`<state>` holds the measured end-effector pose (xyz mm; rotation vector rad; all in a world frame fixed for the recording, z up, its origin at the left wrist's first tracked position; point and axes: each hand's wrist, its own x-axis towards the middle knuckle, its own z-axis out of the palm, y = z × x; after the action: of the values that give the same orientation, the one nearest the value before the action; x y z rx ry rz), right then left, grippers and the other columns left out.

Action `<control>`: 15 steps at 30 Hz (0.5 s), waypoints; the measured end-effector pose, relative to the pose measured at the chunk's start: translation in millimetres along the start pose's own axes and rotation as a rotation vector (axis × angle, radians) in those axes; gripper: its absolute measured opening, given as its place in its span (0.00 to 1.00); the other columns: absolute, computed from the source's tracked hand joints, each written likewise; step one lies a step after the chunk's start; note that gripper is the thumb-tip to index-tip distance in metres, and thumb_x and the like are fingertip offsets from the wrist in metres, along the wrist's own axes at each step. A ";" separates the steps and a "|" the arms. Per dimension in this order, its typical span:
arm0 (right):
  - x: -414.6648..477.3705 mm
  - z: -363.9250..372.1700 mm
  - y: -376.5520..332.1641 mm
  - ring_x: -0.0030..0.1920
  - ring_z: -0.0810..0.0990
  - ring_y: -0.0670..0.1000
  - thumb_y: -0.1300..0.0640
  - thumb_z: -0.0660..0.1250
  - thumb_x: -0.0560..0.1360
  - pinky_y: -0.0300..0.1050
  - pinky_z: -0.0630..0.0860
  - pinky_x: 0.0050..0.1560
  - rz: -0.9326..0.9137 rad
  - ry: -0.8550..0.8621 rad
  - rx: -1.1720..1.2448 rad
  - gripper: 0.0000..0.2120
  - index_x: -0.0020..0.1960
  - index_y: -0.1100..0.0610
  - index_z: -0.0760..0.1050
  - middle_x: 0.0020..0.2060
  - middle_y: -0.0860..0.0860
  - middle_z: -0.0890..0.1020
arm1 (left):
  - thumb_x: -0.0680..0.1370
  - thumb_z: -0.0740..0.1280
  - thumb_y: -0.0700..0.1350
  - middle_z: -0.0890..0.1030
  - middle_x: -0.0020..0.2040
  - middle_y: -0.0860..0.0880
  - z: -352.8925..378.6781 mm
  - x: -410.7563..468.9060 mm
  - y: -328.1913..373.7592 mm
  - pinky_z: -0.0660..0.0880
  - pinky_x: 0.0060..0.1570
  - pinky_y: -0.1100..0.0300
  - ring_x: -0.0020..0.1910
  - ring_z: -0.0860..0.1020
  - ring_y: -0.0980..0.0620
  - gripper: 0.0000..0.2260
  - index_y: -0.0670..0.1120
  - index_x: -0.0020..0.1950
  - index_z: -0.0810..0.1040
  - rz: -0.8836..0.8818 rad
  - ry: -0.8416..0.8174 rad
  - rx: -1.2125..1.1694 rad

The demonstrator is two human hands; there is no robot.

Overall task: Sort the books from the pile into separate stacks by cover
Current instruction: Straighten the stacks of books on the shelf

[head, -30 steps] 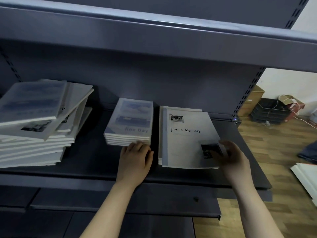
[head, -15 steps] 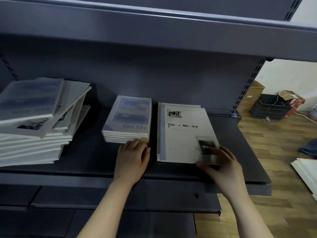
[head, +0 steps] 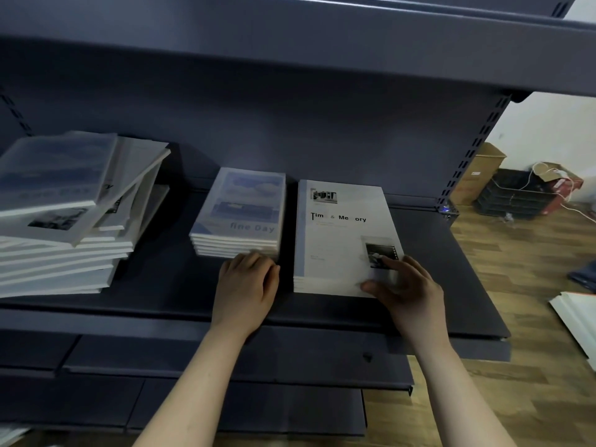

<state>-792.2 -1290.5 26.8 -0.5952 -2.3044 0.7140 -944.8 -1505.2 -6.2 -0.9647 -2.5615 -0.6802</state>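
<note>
On the dark shelf lie three groups of books. A tall untidy pile of mixed covers sits at the left. In the middle is a neat stack with the blue "fine Day" cover. Right of it is a stack with the white "Time & Memory" cover. My left hand lies flat on the shelf, fingertips against the front edge of the "fine Day" stack. My right hand rests on the near right corner of the "Time & Memory" stack, fingers spread on the top cover, thumb at its front edge.
An upper shelf overhangs the books. Lower shelves jut out below. To the right, on the wooden floor, stand cardboard boxes, a black crate and white sheets.
The top "Time & Memory" book has been squared up with the books under it. My right hand slid to the stack's near right corner. My left hand stayed at the "fine Day" stack.
</note>
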 end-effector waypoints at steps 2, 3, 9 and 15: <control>0.3 0.0 0.9 0.47 0.77 0.44 0.49 0.80 0.59 0.23 0.64 0.46 0.002 -0.001 0.004 0.26 0.54 0.57 0.82 0.49 0.51 0.80 | 0.79 0.53 0.52 0.76 0.42 0.53 0.3 0.1 -0.4 0.67 0.44 0.56 0.43 0.74 0.51 0.15 0.49 0.43 0.76 0.002 0.001 -0.001; 0.6 -0.2 1.3 0.47 0.78 0.46 0.50 0.80 0.59 0.22 0.63 0.46 0.004 0.001 0.003 0.26 0.54 0.57 0.82 0.49 0.52 0.81 | 0.79 0.53 0.52 0.76 0.42 0.53 0.2 0.2 -0.4 0.67 0.44 0.56 0.42 0.74 0.51 0.15 0.49 0.43 0.76 0.002 0.001 -0.001; 3.4 -0.8 3.3 0.53 0.80 0.53 0.50 0.80 0.59 0.25 0.62 0.46 0.022 -0.010 -0.035 0.26 0.55 0.57 0.82 0.53 0.54 0.81 | 0.78 0.53 0.52 0.76 0.42 0.53 -0.8 -0.8 0.5 0.68 0.44 0.55 0.42 0.73 0.51 0.15 0.49 0.43 0.76 -0.002 0.015 -0.013; 3.8 -1.7 2.5 0.53 0.79 0.51 0.50 0.80 0.61 0.26 0.62 0.45 0.020 -0.024 -0.034 0.25 0.56 0.54 0.81 0.51 0.49 0.80 | 0.78 0.53 0.52 0.77 0.42 0.52 -2.1 -0.3 0.8 0.68 0.44 0.55 0.42 0.74 0.51 0.15 0.49 0.43 0.77 -0.010 0.005 -0.016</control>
<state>-793.1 -1285.9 28.0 -0.6297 -2.3405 0.6962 -943.9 -1506.0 -4.3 -0.9541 -2.5623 -0.7058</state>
